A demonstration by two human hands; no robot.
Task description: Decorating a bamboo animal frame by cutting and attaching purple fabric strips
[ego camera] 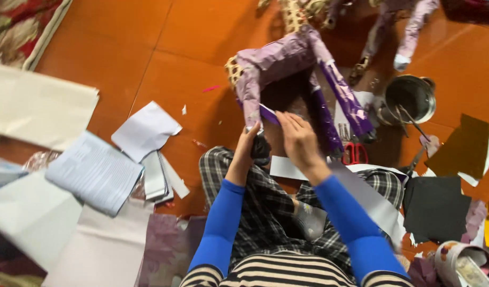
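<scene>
While the person sat on the orange floor [165, 32] with legs in checked trousers, both hands worked on a purple paper-covered frame [295, 58] that stood just ahead of the knees. It was an angular figure with leg-like limbs, wrapped in crinkled purple paper, with a woven patch showing at its left corner. The left hand [251, 142] was clenched around the lower end of the frame's near leg, over something dark that I could not make out. The right hand [299, 139], fingers flat and together, pressed a purple strip [269, 114] against the frame beside the left hand; its grip was not clenched on anything. Both arms wore blue sleeves. Red scissors [354, 153] lay just right of the right hand, near a steel pot [410, 98] with tools in it. Black paper [433, 207] lay farther right. White sheets [146, 130] and a printed booklet [95, 172] were spread over the floor to the left, well apart from the hands.
</scene>
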